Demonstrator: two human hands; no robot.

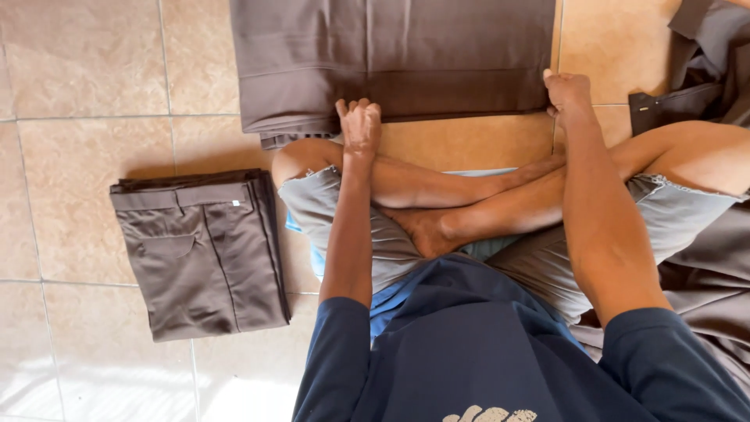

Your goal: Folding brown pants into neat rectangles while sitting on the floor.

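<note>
Two bare hands rest on the near edge of a brown garment (394, 59) spread flat on the tiled floor (86, 78), just beyond the crossed legs of the person sitting there. The left hand (360, 123) sits at the near left part of that garment, knuckles up, its fingers (353, 105) curled down onto the folded hem and pinching the cloth. The right hand (568, 92) is at the garment's near right corner, fingers bent tight around the edge where the cloth meets the floor. Both arms reach forward over the knees, sleeves dark blue at the elbows. Left of the garment and nearer the sitter, well apart from it, lies a folded pair of brown trousers (201, 254), waistband on the far side, with at least one more folded piece under it. To the right of the garment, more brown cloth (707, 59) lies loose and crumpled, some of it running down past the right knee.
</note>
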